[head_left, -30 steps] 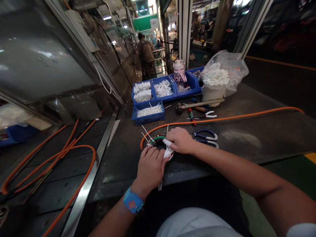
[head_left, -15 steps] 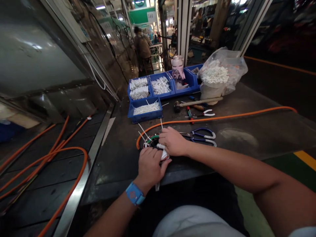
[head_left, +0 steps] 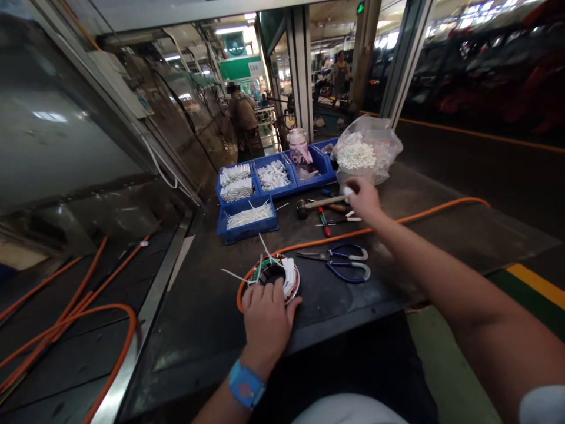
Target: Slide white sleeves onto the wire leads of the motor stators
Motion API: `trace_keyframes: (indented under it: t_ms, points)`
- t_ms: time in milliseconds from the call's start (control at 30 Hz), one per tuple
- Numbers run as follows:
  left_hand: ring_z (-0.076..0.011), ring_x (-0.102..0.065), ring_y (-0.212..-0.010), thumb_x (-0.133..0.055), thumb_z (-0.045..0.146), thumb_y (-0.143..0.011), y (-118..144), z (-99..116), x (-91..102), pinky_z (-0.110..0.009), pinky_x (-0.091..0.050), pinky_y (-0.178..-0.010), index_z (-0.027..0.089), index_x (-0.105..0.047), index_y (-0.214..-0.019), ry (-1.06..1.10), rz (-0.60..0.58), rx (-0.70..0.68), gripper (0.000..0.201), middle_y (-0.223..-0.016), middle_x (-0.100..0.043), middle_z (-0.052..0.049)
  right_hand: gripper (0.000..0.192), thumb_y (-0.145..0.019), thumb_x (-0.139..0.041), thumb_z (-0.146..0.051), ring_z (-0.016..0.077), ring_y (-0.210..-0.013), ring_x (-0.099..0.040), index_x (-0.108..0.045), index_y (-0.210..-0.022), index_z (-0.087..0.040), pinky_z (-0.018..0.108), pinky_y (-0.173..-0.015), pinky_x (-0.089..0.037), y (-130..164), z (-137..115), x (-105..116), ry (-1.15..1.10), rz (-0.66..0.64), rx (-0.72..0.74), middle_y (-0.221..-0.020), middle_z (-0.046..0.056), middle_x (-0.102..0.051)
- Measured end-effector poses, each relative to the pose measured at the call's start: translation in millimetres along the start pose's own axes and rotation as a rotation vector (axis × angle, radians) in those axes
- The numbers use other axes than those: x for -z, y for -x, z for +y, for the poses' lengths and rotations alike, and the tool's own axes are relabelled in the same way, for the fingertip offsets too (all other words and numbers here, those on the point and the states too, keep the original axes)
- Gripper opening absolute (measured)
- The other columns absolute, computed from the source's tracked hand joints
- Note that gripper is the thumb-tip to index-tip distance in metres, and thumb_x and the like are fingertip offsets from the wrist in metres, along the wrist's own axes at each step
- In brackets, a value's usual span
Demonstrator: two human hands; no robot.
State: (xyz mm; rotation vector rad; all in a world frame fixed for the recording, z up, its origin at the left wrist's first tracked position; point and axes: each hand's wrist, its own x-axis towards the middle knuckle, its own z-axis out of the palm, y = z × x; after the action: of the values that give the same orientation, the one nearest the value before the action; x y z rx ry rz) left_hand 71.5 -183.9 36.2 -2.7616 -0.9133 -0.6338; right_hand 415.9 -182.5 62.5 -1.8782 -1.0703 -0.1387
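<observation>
A ring-shaped motor stator (head_left: 289, 281) with copper windings, a green strip and white cable ties sticking up lies on the bench in front of me. My left hand (head_left: 267, 309) rests over its near rim, fingers curled into the ring and thumb at the outer side. Farther off to the right, my right hand (head_left: 362, 199) is closed at the handle of a mallet (head_left: 324, 202), hiding the handle's end. Something white covers a fingertip of that hand. The mallet's dark head lies on the bench. Large scissors (head_left: 346, 260) lie right of the stator.
Blue bins (head_left: 273, 176) of white sleeves stand at the back, with a tray of cable ties (head_left: 249, 215) before them. A bag of white pieces (head_left: 359, 153), a bottle (head_left: 298, 150) and a screwdriver (head_left: 324, 222) are nearby. An orange hose (head_left: 406, 218) crosses the bench. People are in the background.
My right hand has left the stator and moved forward and right to the mallet handle. The left hand stays on the stator, whose upper part now shows. The camera view has shifted.
</observation>
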Motion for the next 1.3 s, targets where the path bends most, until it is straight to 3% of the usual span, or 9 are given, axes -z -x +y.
trace_keyframes:
  t_ms: [133, 267, 467, 633, 767, 900, 1033, 1133, 1300]
  points:
    - [-0.0249, -0.055, -0.102, -0.047, 0.017, -0.084, 1, -2, 2.4, -0.045, -0.036, -0.093, 0.018, -0.049, -0.124, 0.143, -0.01, -0.081, 0.04, -0.108, -0.063, -0.01, 0.04, -0.073, -0.051, -0.016, 0.0257, -0.09, -0.054, -0.054, -0.113, -0.015, 0.036, -0.074, -0.041, -51, 30, 28, 0.415, 0.066, -0.045, -0.108, 0.015, -0.058]
    - [-0.0212, -0.059, -0.096, -0.041, 0.013, -0.084, 3, -24, 5.0, -0.045, -0.038, -0.095, 0.021, -0.055, -0.114, 0.229, -0.024, -0.102, 0.034, -0.102, -0.065, -0.006, 0.029, -0.079, -0.042, -0.015, 0.0245, -0.084, -0.053, -0.06, -0.103, -0.016, 0.032, -0.065, -0.036, -68, 39, 32, 0.711, 0.01, 0.079, -0.102, 0.015, -0.057]
    - [-0.0218, -0.059, -0.1, -0.047, 0.024, -0.086, -1, -27, 5.6, -0.046, -0.04, -0.097, 0.022, -0.05, -0.122, 0.32, -0.121, -0.137, 0.037, -0.11, -0.064, -0.006, 0.023, -0.075, -0.052, -0.02, 0.0223, -0.083, -0.052, -0.065, -0.093, -0.018, 0.03, -0.062, -0.034, -75, 45, 29, 0.661, 0.045, 0.079, -0.098, 0.01, -0.059]
    - [-0.0203, -0.06, -0.096, -0.046, 0.02, -0.086, -2, -25, 3.5, -0.047, -0.039, -0.097, 0.022, -0.053, -0.114, 0.354, -0.104, -0.054, 0.029, -0.106, -0.066, -0.005, 0.021, -0.077, -0.049, -0.018, 0.0195, -0.08, -0.056, -0.061, -0.095, -0.016, 0.031, -0.068, -0.041, -72, 33, 31, 0.34, 0.137, 0.07, -0.101, 0.01, -0.059]
    - [-0.0216, -0.056, -0.104, -0.046, 0.021, -0.086, 2, -23, 4.4, -0.049, -0.036, -0.1, 0.021, -0.048, -0.122, 0.377, -0.125, -0.074, 0.036, -0.113, -0.062, -0.006, 0.02, -0.081, -0.048, -0.023, 0.0193, -0.082, -0.059, -0.056, -0.099, -0.018, 0.033, -0.074, -0.046, -13, -8, 34, 0.079, 0.099, 0.194, -0.091, 0.008, -0.063]
    - [-0.0205, -0.058, -0.1, -0.047, 0.021, -0.085, 2, -19, 4.0, -0.048, -0.035, -0.101, 0.02, -0.047, -0.121, 0.425, -0.112, -0.008, 0.036, -0.106, -0.064, -0.006, 0.014, -0.082, -0.049, -0.018, 0.0179, -0.09, -0.063, -0.054, -0.094, -0.024, 0.031, -0.078, -0.05, 107, -53, 48, -0.18, -0.199, 0.501, -0.095, 0.004, -0.067]
    - [-0.0188, -0.06, -0.093, -0.049, 0.015, -0.082, 0, -17, 2.5, -0.047, -0.033, -0.101, 0.02, -0.048, -0.119, 0.449, -0.115, 0.037, 0.037, -0.097, -0.066, -0.004, 0.024, -0.082, -0.044, -0.01, 0.0148, -0.104, -0.06, -0.048, -0.1, -0.025, 0.027, -0.082, -0.052, 207, -70, 62, -0.35, -0.424, 0.749, -0.105, 0.007, -0.067]
    - [-0.0192, -0.058, -0.098, -0.046, 0.015, -0.083, 0, -18, 4.4, -0.047, -0.031, -0.102, 0.02, -0.048, -0.12, 0.439, -0.145, 0.005, 0.036, -0.103, -0.064, -0.006, 0.018, -0.088, -0.038, -0.014, 0.0151, -0.106, -0.059, -0.05, -0.099, -0.019, 0.028, -0.083, -0.053, 241, -68, 59, -0.381, -0.428, 0.81, -0.103, 0.011, -0.067]
    - [-0.0211, -0.053, -0.108, -0.044, 0.024, -0.089, 1, -20, 8.1, -0.049, -0.028, -0.104, 0.018, -0.041, -0.126, 0.477, -0.188, -0.024, 0.038, -0.113, -0.059, -0.009, 0.02, -0.092, -0.03, -0.014, 0.0146, -0.107, -0.058, -0.048, -0.099, -0.015, 0.029, -0.083, -0.054, 258, -64, 45, -0.411, -0.408, 0.798, -0.103, 0.013, -0.066]
